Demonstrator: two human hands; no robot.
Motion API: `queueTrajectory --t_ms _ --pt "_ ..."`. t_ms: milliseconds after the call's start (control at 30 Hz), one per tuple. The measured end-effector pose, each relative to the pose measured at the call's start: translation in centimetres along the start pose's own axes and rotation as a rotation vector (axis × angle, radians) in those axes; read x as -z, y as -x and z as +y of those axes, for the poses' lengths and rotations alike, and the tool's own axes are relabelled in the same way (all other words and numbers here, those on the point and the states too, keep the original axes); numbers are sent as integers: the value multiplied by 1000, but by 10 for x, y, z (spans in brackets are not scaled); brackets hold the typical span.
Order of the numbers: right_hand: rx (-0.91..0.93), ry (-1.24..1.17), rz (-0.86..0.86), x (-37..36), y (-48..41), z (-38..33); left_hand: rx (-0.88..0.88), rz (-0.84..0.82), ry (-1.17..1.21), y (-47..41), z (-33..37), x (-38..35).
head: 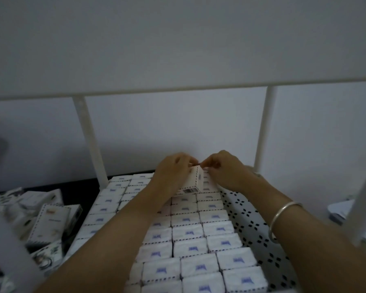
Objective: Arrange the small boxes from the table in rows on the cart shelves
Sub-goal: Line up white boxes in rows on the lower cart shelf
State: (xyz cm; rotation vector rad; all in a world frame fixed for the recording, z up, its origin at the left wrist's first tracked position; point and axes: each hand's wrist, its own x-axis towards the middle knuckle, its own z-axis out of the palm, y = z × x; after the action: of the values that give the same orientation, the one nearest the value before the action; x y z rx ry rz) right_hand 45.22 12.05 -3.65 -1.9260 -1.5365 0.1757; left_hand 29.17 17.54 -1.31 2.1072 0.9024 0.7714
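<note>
Several small white boxes with blue marks and dashed edges stand packed in rows on the cart shelf. At the far end of the rows, one small white box with a barcode sits tilted above the others. My left hand holds its left side and my right hand pinches its upper far corner. Both hands reach in from the front, fingertips meeting at the box's top.
White cart posts and a crossbar frame the shelf, with a pale wall behind. To the left, loose boxes lie jumbled on a dark table. The perforated shelf side shows at the right. A bracelet circles my right wrist.
</note>
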Motion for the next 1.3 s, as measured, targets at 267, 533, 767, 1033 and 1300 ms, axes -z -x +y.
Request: queueTrajectory --t_ms 267,533,767,1033,1300 --pt "75 154 18 9 12 -1 246 57 432 -3 8 4" --pt "-55 -286 114 33 65 -56 74 -226 623 15 9 13" --pt "-101 -274 174 59 112 -61 -10 -476 577 45 30 15" --pt "-108 -333 82 87 164 -71 -31 -540 433 91 55 13" --pt "-44 167 76 98 201 -56 -81 -269 311 115 52 20"
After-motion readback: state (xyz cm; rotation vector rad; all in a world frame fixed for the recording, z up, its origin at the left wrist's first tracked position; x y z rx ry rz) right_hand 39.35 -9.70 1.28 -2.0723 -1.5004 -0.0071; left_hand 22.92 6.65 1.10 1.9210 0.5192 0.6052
